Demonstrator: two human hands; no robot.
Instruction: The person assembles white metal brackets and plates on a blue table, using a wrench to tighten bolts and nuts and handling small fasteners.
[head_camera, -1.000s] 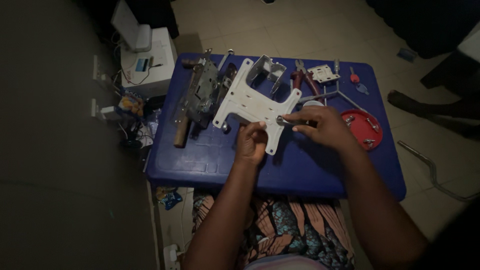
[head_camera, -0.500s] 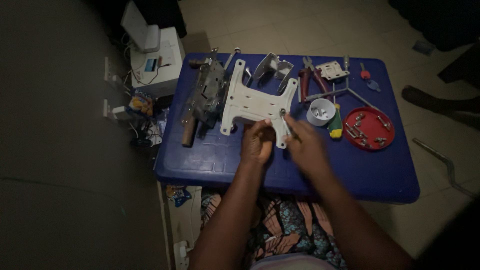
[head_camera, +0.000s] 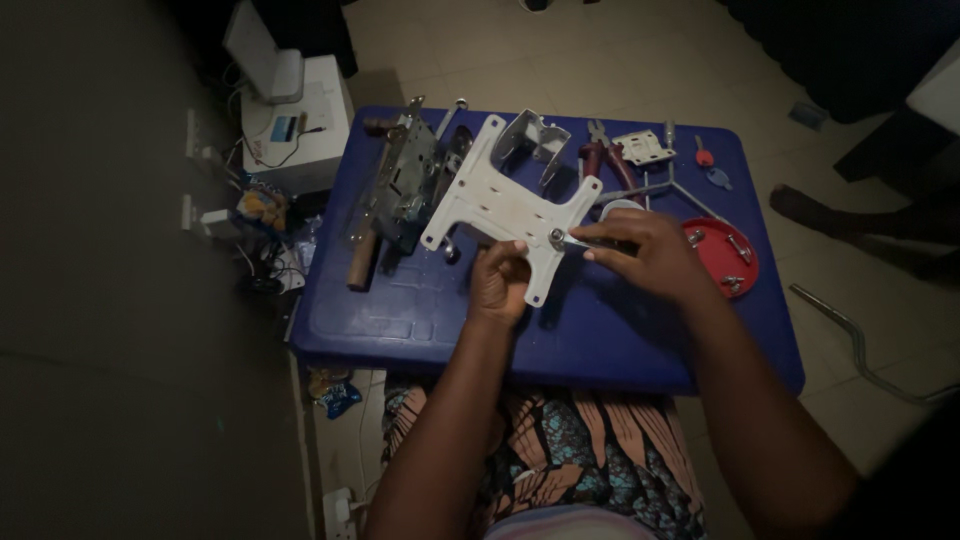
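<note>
Left grip (head_camera: 498, 285) clamps the white bracket (head_camera: 500, 205); right grip (head_camera: 640, 255) pinches a tool (head_camera: 585, 240).
The tool tip meets a bolt (head_camera: 556, 237) at mid-counter (head_camera: 600, 340).

You have one white bracket plate (head_camera: 497, 203), one red dish (head_camera: 722, 256), one pair of pliers (head_camera: 603, 157), one wooden-handled hammer (head_camera: 365, 250) and two hands on the one blue table (head_camera: 420, 310).

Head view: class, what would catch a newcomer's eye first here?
The white metal bracket plate at the middle of the blue table, gripped at its near edge by the left hand. The right hand holds a small tool at its fastener. A red dish of screws lies right.
</note>
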